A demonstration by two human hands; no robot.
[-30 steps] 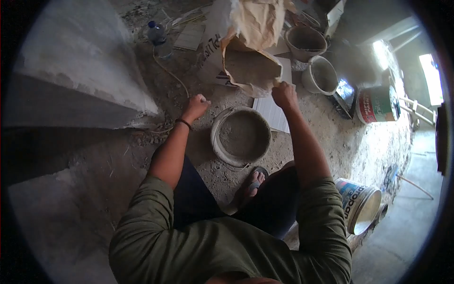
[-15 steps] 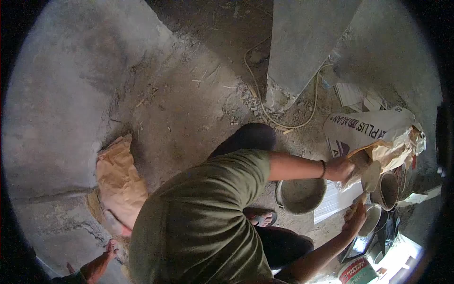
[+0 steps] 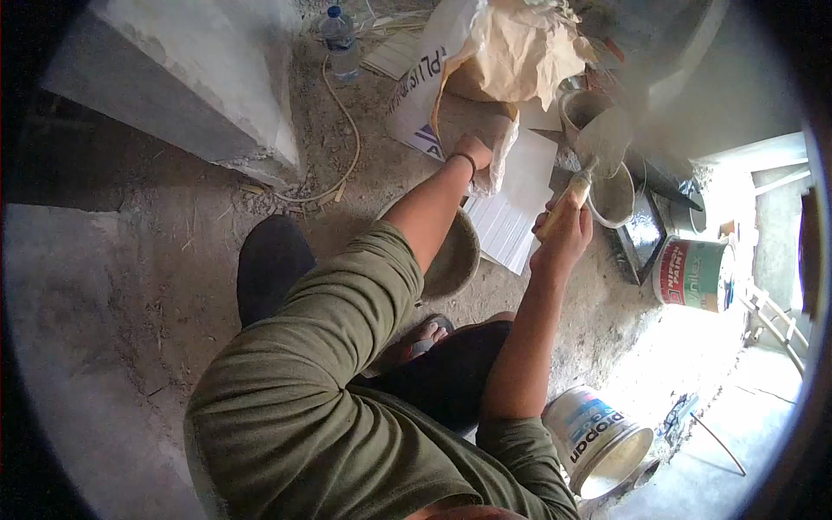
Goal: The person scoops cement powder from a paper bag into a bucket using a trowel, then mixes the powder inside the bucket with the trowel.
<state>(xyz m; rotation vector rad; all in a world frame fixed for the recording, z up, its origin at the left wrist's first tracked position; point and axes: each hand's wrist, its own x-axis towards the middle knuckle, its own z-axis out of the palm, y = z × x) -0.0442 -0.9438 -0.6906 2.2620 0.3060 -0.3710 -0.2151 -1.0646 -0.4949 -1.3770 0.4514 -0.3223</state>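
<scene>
My left hand [image 3: 473, 152], with a dark band at the wrist, is closed on the edge of an open paper sack [image 3: 418, 97]; its fingertips are partly hidden. The white sack has printed letters, a torn brown inner lining and grey powder inside its mouth. My right hand [image 3: 565, 227] grips the pale handle of a trowel [image 3: 604, 139]. The trowel's grey blade is raised beside the sack, over a small bucket [image 3: 612, 198], with pale dust blurring the air to its right. A round basin [image 3: 459, 260] stands below my left forearm.
White ribbed sheets [image 3: 511, 204] lie between my hands. Another small bucket [image 3: 582, 111] stands beyond the trowel. Paint pails [image 3: 689, 273] [image 3: 598, 433] stand to the right and lower right. A water bottle [image 3: 340, 43], a cable [image 3: 354, 143] and a concrete pillar [image 3: 199, 78] are at upper left.
The view has swung toward the right, bringing the sack to the upper middle and the pails into sight. The trowel has moved away from the sack mouth. Another person's hand has left the view.
</scene>
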